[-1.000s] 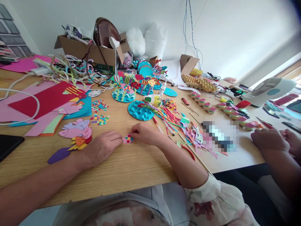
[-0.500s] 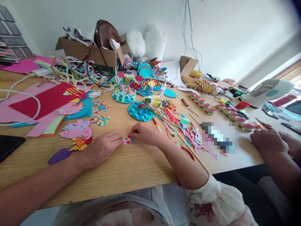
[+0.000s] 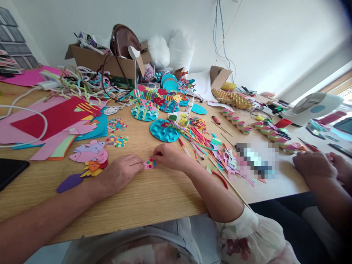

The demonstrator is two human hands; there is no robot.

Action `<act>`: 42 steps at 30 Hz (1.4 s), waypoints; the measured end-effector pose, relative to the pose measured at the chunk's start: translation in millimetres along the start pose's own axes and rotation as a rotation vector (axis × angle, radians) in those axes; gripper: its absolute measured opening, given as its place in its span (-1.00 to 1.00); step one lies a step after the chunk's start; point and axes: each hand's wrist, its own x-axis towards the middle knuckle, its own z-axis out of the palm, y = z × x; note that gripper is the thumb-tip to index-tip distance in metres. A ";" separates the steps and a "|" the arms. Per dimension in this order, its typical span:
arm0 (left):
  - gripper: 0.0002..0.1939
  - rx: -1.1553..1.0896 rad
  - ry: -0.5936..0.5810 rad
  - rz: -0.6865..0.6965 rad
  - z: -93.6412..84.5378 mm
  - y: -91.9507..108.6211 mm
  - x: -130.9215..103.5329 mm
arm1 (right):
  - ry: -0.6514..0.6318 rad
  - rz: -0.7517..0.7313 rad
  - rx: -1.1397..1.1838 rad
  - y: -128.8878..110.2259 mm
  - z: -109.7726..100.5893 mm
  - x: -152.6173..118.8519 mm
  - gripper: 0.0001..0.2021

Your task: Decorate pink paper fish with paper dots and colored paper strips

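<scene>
A small pink paper fish with coloured dots (image 3: 150, 164) lies on the wooden table between my hands. My left hand (image 3: 121, 172) rests on the table, its fingertips pressed together at the fish's left end. At the fish's right end, my right hand (image 3: 169, 156) has thumb and fingers pinched; whether a dot sits between them is too small to see. Left of my hands is a pile of cut paper fish (image 3: 89, 156), with a purple oval piece (image 3: 69, 182) partly behind my left wrist. Above it lie loose coloured paper dots (image 3: 117, 140).
Blue wavy bases (image 3: 165, 130) and finished fish stands (image 3: 145, 112) are farther back. Paper strips and scraps (image 3: 225, 157), a brush (image 3: 184, 147) and red-handled scissors (image 3: 221, 179) lie right. Coloured sheets (image 3: 49, 117) are left. Another person's hands (image 3: 315, 165) rest at the far right.
My hands and the dotted fish stay almost in place. The other person's hands at the right shift slightly.
</scene>
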 end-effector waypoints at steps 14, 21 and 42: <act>-0.71 0.001 -0.011 -0.005 -0.6 0.2 -0.9 | 0.006 0.009 -0.002 -0.8 -0.5 -0.9 -0.80; -0.70 0.009 -0.018 -0.008 -1.2 0.5 -1.8 | -0.006 0.015 -0.002 -0.2 2.6 -0.3 -0.80; -0.71 0.014 -0.031 -0.015 -2.3 1.7 -1.3 | 0.036 -0.011 -0.026 0.7 3.4 -4.1 -0.80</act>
